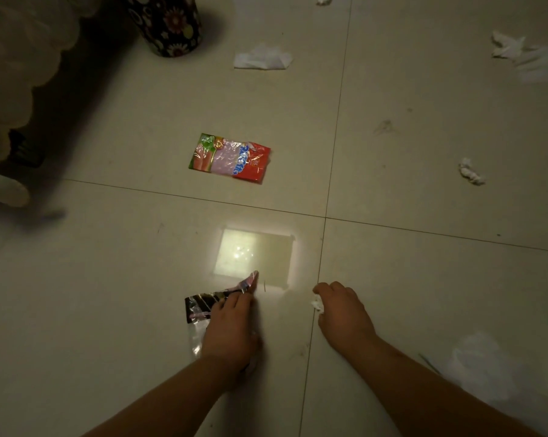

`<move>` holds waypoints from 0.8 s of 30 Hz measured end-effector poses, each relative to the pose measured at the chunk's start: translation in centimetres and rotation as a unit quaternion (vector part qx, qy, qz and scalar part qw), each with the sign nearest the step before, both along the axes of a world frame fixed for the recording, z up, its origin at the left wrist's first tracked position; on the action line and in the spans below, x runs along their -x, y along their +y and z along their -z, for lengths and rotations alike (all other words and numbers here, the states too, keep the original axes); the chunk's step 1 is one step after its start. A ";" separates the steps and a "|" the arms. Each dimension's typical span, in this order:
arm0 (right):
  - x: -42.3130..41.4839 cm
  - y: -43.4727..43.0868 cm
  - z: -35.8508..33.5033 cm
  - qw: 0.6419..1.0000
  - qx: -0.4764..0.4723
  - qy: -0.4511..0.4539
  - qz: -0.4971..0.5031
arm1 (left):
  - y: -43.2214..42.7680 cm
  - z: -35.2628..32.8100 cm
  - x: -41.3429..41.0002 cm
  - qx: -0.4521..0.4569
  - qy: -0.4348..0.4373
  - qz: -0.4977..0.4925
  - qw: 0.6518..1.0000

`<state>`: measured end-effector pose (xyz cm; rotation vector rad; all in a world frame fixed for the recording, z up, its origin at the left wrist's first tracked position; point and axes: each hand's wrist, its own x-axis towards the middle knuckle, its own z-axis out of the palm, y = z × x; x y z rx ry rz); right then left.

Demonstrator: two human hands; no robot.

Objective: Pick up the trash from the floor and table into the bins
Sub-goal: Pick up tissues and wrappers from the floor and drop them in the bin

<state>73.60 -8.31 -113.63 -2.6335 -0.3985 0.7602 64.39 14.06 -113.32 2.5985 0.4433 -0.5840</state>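
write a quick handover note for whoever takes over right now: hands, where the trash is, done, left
Left hand grips a dark foil wrapper.
Right hand is curled round a small white wad.
Lying on the floor: red and green packet, flat tissue, twisted tissue, torn tissue far right.
Floral container, likely a bin, stands top left; its inside is not visible.
Done: two pieces in hand. Left: bin them, then collect the rest. Table not in view.
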 end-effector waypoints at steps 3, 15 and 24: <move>0.2 -0.1 -0.3 0.999 -0.028 0.014 0.020 | 0.1 -1.3 -0.2 0.072 -0.038 -0.020 0.996; -4.0 0.6 -19.0 0.981 -0.155 -0.042 0.106 | 3.5 -20.1 -7.6 0.226 -0.098 -0.074 0.966; -6.1 5.6 -50.4 0.971 -0.204 -0.091 0.085 | 6.6 -49.9 -8.8 0.287 -0.168 -0.119 0.936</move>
